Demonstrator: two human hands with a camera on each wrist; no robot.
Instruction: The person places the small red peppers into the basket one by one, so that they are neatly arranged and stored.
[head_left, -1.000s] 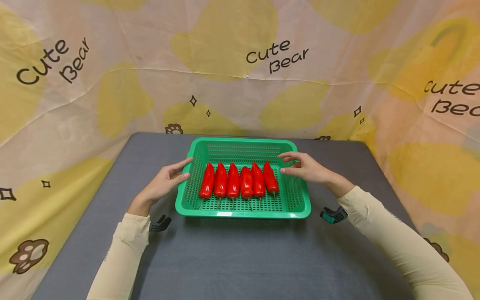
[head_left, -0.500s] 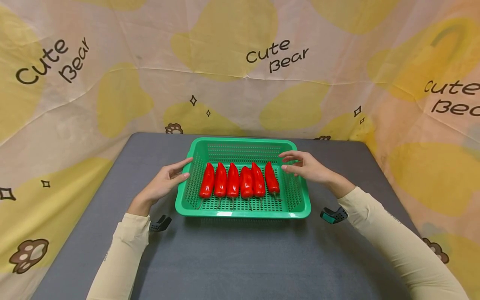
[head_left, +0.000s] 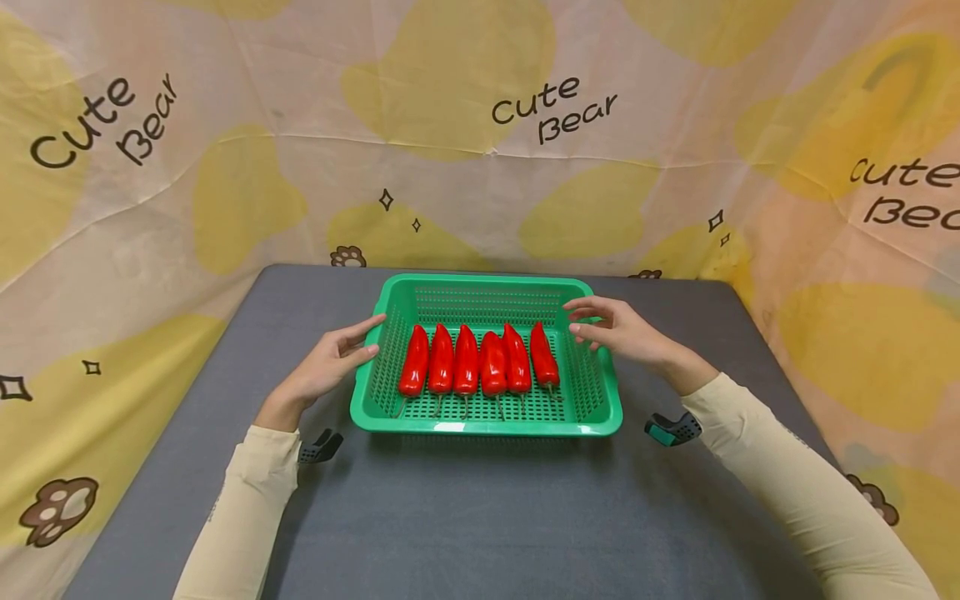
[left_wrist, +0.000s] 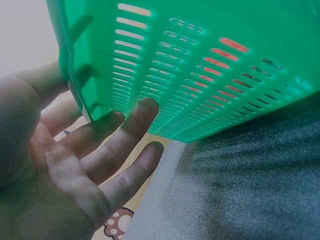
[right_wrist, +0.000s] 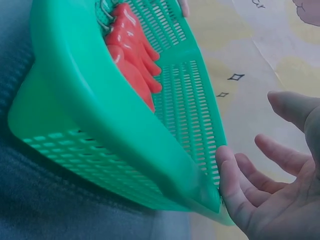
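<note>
Several glossy red peppers point(head_left: 467, 360) lie side by side in a row inside a green perforated plastic basket point(head_left: 480, 427), their stems toward the front. The rightmost pepper point(head_left: 543, 357) sits a little apart from the others. My left hand point(head_left: 327, 365) holds the basket's left rim, thumb and index finger over it; in the left wrist view the other fingers point(left_wrist: 131, 125) spread along the outside wall. My right hand point(head_left: 618, 327) hovers over the right rim with loosely bent fingers and nothing in them. In the right wrist view its fingertips overlap the basket's corner.
A dark grey table point(head_left: 480, 517) carries the basket near its back edge. Patterned cloth walls point(head_left: 450, 125) with printed lettering rise behind and on both sides. Dark straps point(head_left: 321, 447) show below the wrists.
The rightmost pepper has shifted slightly right, away from its neighbour. My right hand has drawn back a little up and to the right. The left hand stays put.
</note>
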